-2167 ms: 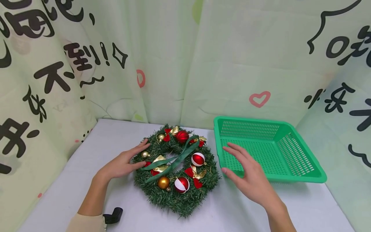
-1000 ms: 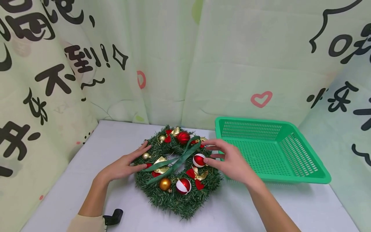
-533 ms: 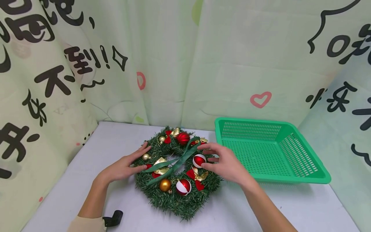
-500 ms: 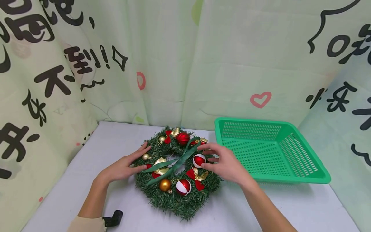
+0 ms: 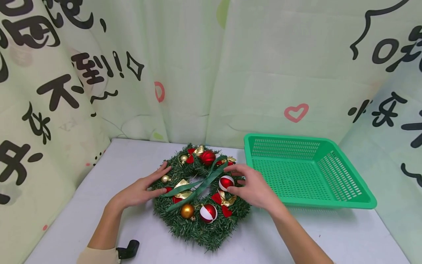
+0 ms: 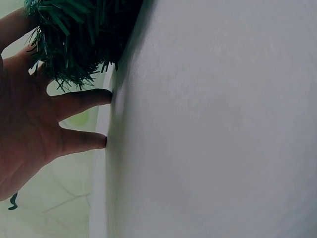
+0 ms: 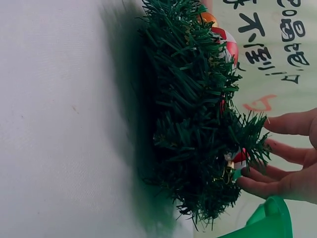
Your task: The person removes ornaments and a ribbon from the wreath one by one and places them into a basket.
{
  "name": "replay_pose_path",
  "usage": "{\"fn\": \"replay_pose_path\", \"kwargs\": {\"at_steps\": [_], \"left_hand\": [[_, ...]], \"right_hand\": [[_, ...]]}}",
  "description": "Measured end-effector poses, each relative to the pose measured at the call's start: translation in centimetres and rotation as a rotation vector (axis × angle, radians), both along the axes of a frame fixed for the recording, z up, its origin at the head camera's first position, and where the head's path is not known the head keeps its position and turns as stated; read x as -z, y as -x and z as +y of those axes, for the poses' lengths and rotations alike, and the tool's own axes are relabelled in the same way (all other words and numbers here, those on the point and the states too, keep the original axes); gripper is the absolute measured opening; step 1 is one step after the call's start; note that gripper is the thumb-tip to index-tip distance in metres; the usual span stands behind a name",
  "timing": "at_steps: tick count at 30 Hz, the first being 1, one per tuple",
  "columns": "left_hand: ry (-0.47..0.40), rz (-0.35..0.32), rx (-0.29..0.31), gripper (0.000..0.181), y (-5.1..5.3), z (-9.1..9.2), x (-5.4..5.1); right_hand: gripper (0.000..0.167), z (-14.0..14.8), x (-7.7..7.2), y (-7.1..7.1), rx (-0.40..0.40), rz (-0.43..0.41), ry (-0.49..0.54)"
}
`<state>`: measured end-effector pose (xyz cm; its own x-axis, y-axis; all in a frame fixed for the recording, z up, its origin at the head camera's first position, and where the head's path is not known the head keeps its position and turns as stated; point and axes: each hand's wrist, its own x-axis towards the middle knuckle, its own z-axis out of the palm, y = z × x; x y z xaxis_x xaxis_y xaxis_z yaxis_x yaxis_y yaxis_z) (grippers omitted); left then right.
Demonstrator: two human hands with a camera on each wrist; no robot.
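Observation:
A round green wreath point(image 5: 184, 227) lies flat on the white table, decorated with baubles and red and gold bows. Dark green ribbon point(image 5: 205, 182) crosses its middle. My left hand point(image 5: 140, 189) rests spread against the wreath's left side; in the left wrist view, two straight fingertips point(image 6: 101, 96) meet the tabletop. On the wreath's right side is my right hand point(image 5: 254, 185), loosely bent around a red-and-white bauble point(image 5: 226, 182). Its thumb is by the bauble and its index fingertip at the ribbon's upper end. The right wrist view shows thumb and fingers apart above the wreath's edge.
A green plastic basket point(image 5: 343, 205) with nothing in it stands right of the wreath, close to my right hand. Behind the table point(image 5: 155, 238) hangs a pale curtain point(image 5: 257, 91) with black writing. A black piece point(image 5: 129, 249) sits at my left cuff.
My right hand has moved left from beside the basket onto the wreath's right side, its fingers bending around the bauble, and has shifted only slightly since. The left hand and wreath stay put.

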<state>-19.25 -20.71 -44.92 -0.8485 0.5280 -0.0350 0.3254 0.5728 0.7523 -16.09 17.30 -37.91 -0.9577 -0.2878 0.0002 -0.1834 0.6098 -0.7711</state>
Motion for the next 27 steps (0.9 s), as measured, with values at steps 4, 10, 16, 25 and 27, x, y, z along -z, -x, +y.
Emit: {"fn": "replay_pose_path", "kwargs": {"at_steps": [4,10,16,25,27], "left_hand": [[-0.004,-0.001,0.005,0.075,0.0,0.0,0.0],[-0.006,-0.001,0.009,0.075,0.0,0.0,0.0],[-0.006,0.002,0.01,0.075,0.1,0.0,0.0],[-0.005,0.005,0.01,0.075,0.1,-0.1,0.1],[-0.003,0.008,0.011,0.075,0.2,-0.1,0.1]], "right_hand": [[0.046,-0.3,0.2,0.0,0.004,0.005,-0.012],[0.046,-0.8,0.5,0.1,0.024,0.011,-0.03],[0.047,-1.1,0.6,0.1,0.051,0.011,-0.062],[0.047,-1.7,0.8,0.2,0.069,0.021,-0.123],[0.047,-1.8,0.9,0.2,0.072,0.031,-0.139]]}}
